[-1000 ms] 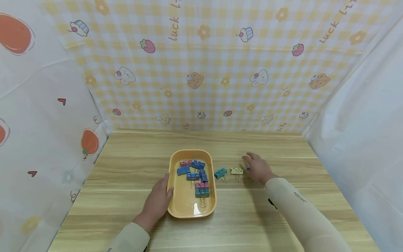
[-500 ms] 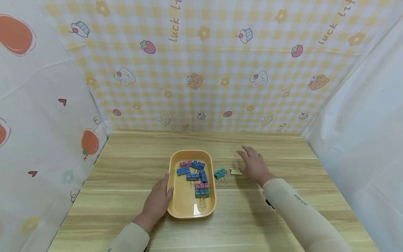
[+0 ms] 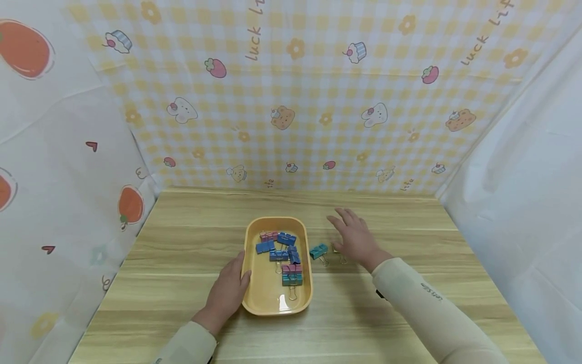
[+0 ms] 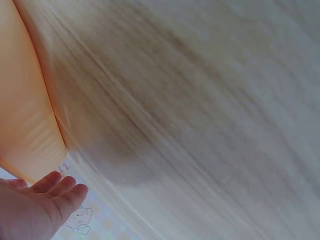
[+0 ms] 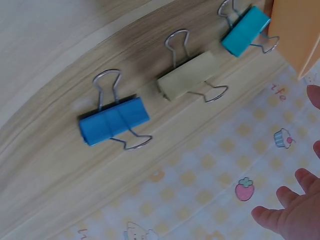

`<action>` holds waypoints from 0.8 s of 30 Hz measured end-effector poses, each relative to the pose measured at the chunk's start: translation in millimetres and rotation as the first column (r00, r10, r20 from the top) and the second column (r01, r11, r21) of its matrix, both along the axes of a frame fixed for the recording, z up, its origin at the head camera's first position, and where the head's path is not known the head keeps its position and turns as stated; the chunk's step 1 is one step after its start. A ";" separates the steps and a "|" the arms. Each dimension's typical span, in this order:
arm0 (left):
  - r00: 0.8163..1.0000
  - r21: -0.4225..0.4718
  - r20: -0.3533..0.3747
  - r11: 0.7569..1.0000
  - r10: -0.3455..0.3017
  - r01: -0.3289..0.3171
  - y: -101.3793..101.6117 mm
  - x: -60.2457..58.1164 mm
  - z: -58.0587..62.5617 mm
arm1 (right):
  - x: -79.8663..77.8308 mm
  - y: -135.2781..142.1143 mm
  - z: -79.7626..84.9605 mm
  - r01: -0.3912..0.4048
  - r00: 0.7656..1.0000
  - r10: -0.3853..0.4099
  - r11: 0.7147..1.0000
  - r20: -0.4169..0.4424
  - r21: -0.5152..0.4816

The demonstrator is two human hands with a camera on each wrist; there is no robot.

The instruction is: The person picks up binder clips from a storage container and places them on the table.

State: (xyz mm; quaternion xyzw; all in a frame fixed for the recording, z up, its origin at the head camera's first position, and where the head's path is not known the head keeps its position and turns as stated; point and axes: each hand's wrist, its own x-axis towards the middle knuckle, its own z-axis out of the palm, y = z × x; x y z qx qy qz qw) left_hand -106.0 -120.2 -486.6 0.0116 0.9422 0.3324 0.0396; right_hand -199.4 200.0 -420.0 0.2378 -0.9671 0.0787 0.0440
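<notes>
My left hand (image 3: pixel 226 285) rests against the left side of a yellow plastic tray (image 3: pixel 254 298), fingers extended along its outer wall and thumb at the rim. Several blue, pink and teal binder clips (image 3: pixel 279 256) lie inside. My right hand (image 3: pixel 356 240) hovers over the table right of the tray, fingers spread, holding nothing. The right wrist view shows three binder clips in a row on the tabletop: a blue clip (image 5: pixel 115 121), a cream clip (image 5: pixel 187 76) and a teal clip (image 5: pixel 246 31) closest to the tray. From the head view, my right hand covers the blue one.
The wood-grain table (image 3: pixel 200 217) meets a yellow checked cloth (image 3: pixel 309 146) hanging at the back. White cloth sides rise at left (image 3: pixel 68 202) and right (image 3: pixel 514 212).
My right hand has drifted left, from above the blue clip to above the cream clip, fingers staying spread. The left hand, tray and clips have kept their places.
</notes>
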 end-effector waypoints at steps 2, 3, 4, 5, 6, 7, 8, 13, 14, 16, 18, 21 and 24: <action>1.000 0.000 0.004 1.000 0.002 -0.002 0.0 0.2 -0.3 | 1.0 -3.7 1.5 -0.013 1.000 0.013 1.000 0.004 -0.001; 1.000 0.000 0.005 1.000 0.002 -0.002 0.0 0.3 -0.5 | 1.6 -5.4 1.9 -0.021 1.000 0.021 1.000 0.003 -0.003; 1.000 0.001 0.006 1.000 0.003 -0.003 0.0 0.3 -0.7 | 2.3 -7.2 2.5 -0.029 1.000 0.029 1.000 0.000 -0.006; 1.000 0.001 0.006 1.000 0.003 -0.003 0.0 0.3 -0.9 | 3.0 -8.9 3.0 -0.036 0.999 0.036 0.999 -0.001 -0.011; 1.000 0.001 0.005 1.000 0.004 -0.004 -0.1 0.3 -1.2 | 3.8 -10.7 3.6 -0.041 0.999 0.041 0.999 0.000 -0.014; 1.000 0.002 0.005 1.000 0.004 -0.004 -0.2 0.3 -1.5 | 4.6 -12.6 4.1 -0.046 0.999 0.046 0.999 0.000 -0.017; 1.000 0.002 0.005 1.000 0.004 -0.004 -0.4 0.2 -1.9 | 5.3 -14.3 4.4 -0.050 0.999 0.050 0.999 -0.001 -0.016; 1.000 0.003 -0.001 1.000 0.004 -0.004 -0.8 -1.1 -3.9 | 9.9 -23.4 5.1 -0.070 0.997 0.070 0.997 0.013 0.013; 1.000 0.001 -0.002 1.000 0.004 -0.004 -0.9 -1.4 -4.3 | 11.1 -25.1 5.0 -0.078 0.997 0.078 0.997 0.011 0.021; 1.000 0.002 -0.004 1.000 0.004 -0.004 -0.8 -1.6 -4.1 | 13.7 -28.7 5.2 -0.094 0.995 0.094 0.995 0.011 0.025; 1.000 0.003 -0.002 1.000 0.005 -0.005 -0.8 -1.8 -3.9 | 16.4 -32.1 5.4 -0.118 0.993 0.118 0.993 0.003 0.024; 1.000 0.001 0.000 1.000 0.005 -0.005 -0.6 -1.6 -2.3 | 21.1 -37.1 5.6 -0.146 0.989 0.146 0.989 0.008 0.030; 1.000 0.001 0.001 1.000 0.006 -0.006 -0.4 -1.2 -0.8 | 25.5 -42.6 5.7 -0.166 0.985 0.165 0.986 0.044 0.023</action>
